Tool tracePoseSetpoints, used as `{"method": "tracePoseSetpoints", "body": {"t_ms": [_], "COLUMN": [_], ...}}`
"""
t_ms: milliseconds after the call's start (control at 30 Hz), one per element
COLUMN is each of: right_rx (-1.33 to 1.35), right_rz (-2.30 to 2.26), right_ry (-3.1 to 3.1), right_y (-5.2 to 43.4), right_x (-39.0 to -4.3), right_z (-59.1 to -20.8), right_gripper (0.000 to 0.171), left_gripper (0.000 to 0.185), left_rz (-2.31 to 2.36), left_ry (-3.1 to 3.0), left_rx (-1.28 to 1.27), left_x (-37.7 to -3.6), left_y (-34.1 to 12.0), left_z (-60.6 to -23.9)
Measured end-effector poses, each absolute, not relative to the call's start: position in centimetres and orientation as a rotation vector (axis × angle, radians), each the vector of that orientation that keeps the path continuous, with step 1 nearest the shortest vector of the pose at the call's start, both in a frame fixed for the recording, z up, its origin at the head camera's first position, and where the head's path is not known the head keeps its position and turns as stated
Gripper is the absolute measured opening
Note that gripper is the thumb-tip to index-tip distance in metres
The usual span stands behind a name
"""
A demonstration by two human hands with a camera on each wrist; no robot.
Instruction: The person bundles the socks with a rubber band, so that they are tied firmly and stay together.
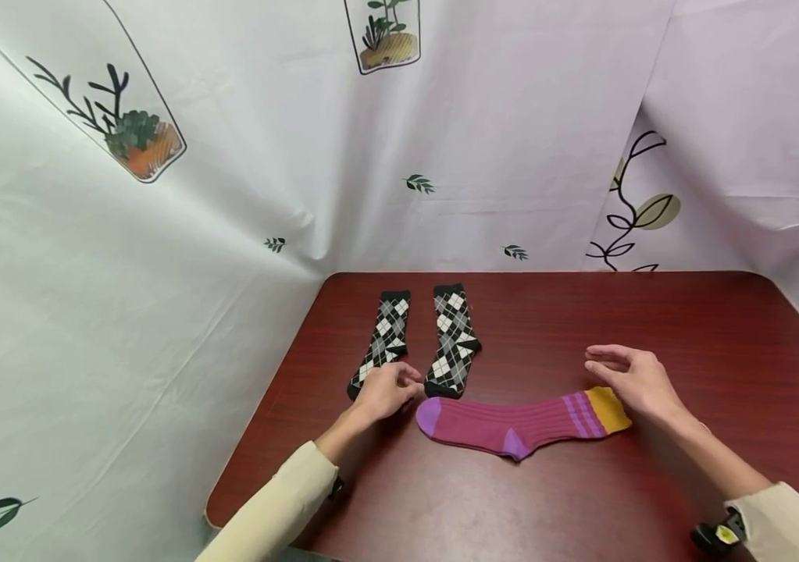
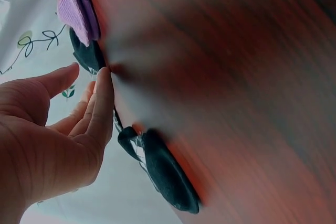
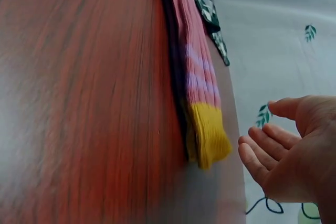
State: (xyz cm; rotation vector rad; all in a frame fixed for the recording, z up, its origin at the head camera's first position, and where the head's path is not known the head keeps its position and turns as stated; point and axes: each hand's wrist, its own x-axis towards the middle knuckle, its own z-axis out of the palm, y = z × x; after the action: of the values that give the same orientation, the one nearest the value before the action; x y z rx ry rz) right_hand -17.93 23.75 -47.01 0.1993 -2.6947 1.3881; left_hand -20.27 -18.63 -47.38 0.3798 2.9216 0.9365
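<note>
A pair of magenta socks (image 1: 483,421), one laid over the other, stretches sideways on the table, with purple toes and heels, purple stripes and a yellow cuff (image 3: 210,137). My left hand (image 1: 387,390) hovers by the purple toe (image 2: 79,17), its fingers loosely bent and holding nothing. Beyond the yellow cuff, my right hand (image 1: 634,378) is held with relaxed fingers and an empty palm. Two black, grey and white argyle socks lie apart behind: the left one (image 1: 388,324) is partly covered by my left hand, and the right one (image 1: 451,343) shows whole.
The dark red wooden table (image 1: 722,351) has rounded back corners. White fabric (image 1: 497,117) printed with plants and jars hangs behind it and along its left side. A dark strapped device (image 1: 718,535) sits at my right wrist by the sleeve.
</note>
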Motion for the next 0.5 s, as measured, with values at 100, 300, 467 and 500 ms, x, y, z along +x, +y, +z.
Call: {"method": "tracePoseSetpoints", "body": {"t_ms": [100, 300, 467, 500], "right_rx": [0.220, 0.212, 0.261, 0.269], "right_rz": [1.366, 1.329, 1.324, 1.324], "right_ry": [-2.696, -2.725, -2.732, -2.735], "right_y": [22.9, 21.2, 19.8, 19.5], "right_x": [-18.5, -19.7, -20.8, -21.1], "right_z": [-47.0, -46.7, -46.6, -46.5], "right_gripper": [0.041, 0.039, 0.036, 0.035], "left_gripper": [0.019, 0.022, 0.020, 0.019], "left_rz": [0.932, 0.934, 0.932, 0.925], "left_ry": [2.921, 2.921, 2.926, 2.932], "left_rx": [0.386, 0.372, 0.355, 0.352], "left_x": [-20.4, -20.7, -21.0, -21.1], "left_y": [-18.3, -17.7, -17.3, -17.2], "left_z": [-47.5, -47.8, -48.0, -48.1]}}
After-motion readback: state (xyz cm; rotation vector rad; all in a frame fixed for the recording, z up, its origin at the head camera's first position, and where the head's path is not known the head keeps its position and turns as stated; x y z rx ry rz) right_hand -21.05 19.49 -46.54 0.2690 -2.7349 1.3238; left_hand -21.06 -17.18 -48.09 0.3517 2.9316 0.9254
